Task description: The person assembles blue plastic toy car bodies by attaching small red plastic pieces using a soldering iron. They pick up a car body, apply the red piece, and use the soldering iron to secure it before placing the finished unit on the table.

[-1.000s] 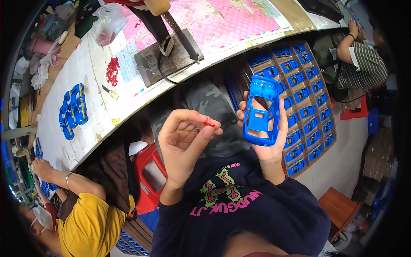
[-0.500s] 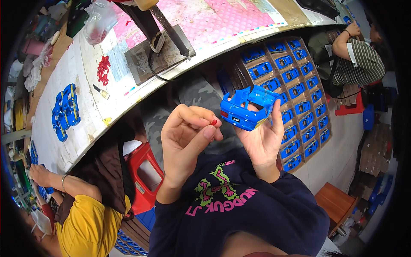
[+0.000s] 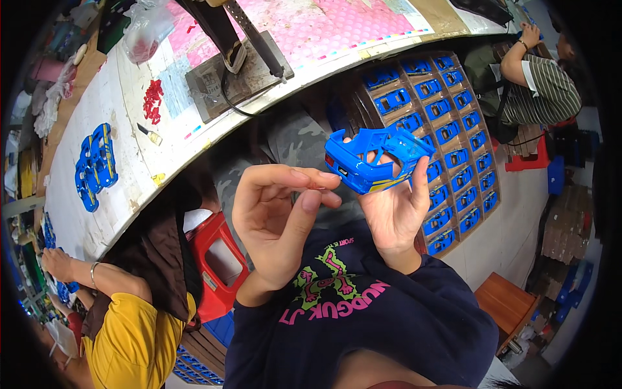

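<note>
The right hand (image 3: 392, 217) is cradling the blue shell (image 3: 364, 171) beyond the table's (image 3: 129, 185) near edge, above the trousers (image 3: 295, 141). The left hand's (image 3: 275, 217) thumb and fingertips are hovering close together just beside the shell; whether they're pinching anything, I cannot tell. With the right palm mainly supporting from beneath, a stray nudge could be sending the shell tumbling.
</note>
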`<state>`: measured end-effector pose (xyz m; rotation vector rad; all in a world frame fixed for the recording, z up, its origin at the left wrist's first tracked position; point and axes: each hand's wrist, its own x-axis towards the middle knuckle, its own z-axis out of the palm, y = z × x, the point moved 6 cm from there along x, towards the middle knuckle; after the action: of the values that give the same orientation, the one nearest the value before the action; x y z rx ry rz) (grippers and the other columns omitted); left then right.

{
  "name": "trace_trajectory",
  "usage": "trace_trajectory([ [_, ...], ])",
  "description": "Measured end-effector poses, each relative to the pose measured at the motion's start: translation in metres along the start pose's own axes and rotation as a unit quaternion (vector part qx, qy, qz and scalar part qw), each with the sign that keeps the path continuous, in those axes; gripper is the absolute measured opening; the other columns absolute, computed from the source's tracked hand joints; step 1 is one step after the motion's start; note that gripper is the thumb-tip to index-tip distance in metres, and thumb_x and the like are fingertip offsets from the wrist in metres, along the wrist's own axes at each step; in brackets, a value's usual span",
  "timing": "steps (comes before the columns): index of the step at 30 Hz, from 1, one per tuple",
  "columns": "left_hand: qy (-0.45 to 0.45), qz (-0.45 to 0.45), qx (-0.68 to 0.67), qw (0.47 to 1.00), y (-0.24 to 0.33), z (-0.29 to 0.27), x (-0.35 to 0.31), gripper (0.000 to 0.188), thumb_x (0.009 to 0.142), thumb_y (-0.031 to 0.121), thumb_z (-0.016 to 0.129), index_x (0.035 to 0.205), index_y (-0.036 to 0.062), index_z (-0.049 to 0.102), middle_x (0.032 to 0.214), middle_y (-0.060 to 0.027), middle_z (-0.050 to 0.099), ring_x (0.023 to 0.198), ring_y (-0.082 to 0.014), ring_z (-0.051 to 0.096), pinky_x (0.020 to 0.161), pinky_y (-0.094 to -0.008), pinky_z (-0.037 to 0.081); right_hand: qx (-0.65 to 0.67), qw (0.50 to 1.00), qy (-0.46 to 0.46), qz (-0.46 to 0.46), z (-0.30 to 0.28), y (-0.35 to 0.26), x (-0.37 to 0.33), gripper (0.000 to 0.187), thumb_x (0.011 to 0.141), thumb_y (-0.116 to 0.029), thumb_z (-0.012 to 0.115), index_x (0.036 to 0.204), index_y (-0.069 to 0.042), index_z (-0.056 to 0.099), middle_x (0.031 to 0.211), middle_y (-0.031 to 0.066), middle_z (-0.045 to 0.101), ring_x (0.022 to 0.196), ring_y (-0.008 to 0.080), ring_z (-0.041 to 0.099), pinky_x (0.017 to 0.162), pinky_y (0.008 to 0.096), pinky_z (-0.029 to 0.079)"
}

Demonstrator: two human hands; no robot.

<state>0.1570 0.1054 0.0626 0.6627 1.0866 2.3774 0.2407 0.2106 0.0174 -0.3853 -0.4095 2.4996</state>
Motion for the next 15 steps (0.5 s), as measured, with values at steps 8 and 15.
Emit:
trace_trajectory([
  [8, 0.0, 0.137, 0.258, 0.956, 0.01, 0.004, -0.005, 0.021, 0.06, -0.007, 0.069, 0.078, -0.0028, 0.058, 0.085, -0.0153, 0.059, 0.074, -0.0182, 0.059, 0.062, -0.0232, 0.046, -0.148, 0.987, -0.025, -0.064, 0.011, -0.006, -0.005, 0.069, 0.081, -0.048, 0.046, 0.124, 0.003, 0.026, 0.127, 0.0178, 0.032, 0.12, 0.0331, 0.03, 0.1, 0.048, 0.022],
  [15, -0.014, 0.162, 0.397, 0.903, 0.025, 0.013, -0.002, 0.022, 0.057, -0.006, 0.072, 0.075, -0.0002, 0.061, 0.079, -0.0113, 0.059, 0.07, -0.0168, 0.059, 0.058, -0.023, 0.046, -0.242, 0.955, -0.007, -0.169, 0.012, -0.016, -0.01, 0.083, 0.073, -0.054, 0.055, 0.127, -0.002, 0.021, 0.127, 0.0161, 0.029, 0.119, 0.0335, 0.031, 0.1, 0.0482, 0.022],
])
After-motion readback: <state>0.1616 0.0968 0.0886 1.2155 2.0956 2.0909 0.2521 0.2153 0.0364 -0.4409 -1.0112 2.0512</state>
